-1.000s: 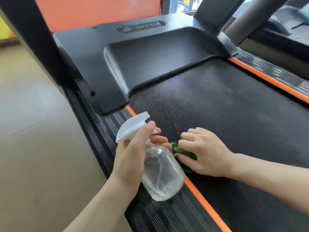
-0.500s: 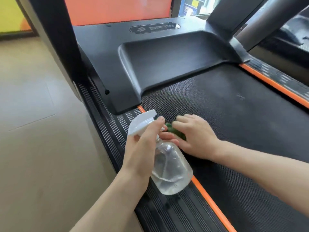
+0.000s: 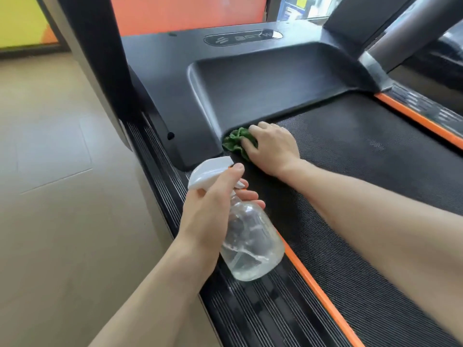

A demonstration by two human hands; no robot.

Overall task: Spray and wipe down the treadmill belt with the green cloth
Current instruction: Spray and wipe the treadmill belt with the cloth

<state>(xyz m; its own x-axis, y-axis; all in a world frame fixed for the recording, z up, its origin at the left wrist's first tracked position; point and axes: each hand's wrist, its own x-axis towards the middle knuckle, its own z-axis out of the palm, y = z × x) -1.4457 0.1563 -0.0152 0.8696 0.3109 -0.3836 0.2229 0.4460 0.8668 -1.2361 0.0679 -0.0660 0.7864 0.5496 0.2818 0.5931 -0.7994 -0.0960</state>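
Right hand (image 3: 271, 149): one, palm down on the treadmill belt (image 3: 350, 166), fingers curled over and gripping one bunched green cloth (image 3: 235, 142); cloth pressed flat to the belt at its front left corner, touching the lower edge of the black motor cover (image 3: 250, 83). Left hand (image 3: 213, 209): one, wrapped round the neck of one clear spray bottle (image 3: 250, 244), thumb up along the white trigger head (image 3: 208, 172), fingertips (image 3: 250, 196) showing on the far side of the neck; whether a finger rests on the trigger, cannot tell. Bottle tilted, held above the ribbed black side rail (image 3: 263, 314), a little clear liquid pooled in its lower part. Two orange trim strips bordering the belt: near strip (image 3: 313, 289) running beside the bottle, far strip (image 3: 416, 116) at right. One oval logo badge (image 3: 243, 37) on the cover, lettering blurred. Two dark uprights: left (image 3: 100, 58), right (image 3: 360, 18). Beige tiled floor (image 3: 62, 196) to the left of the machine
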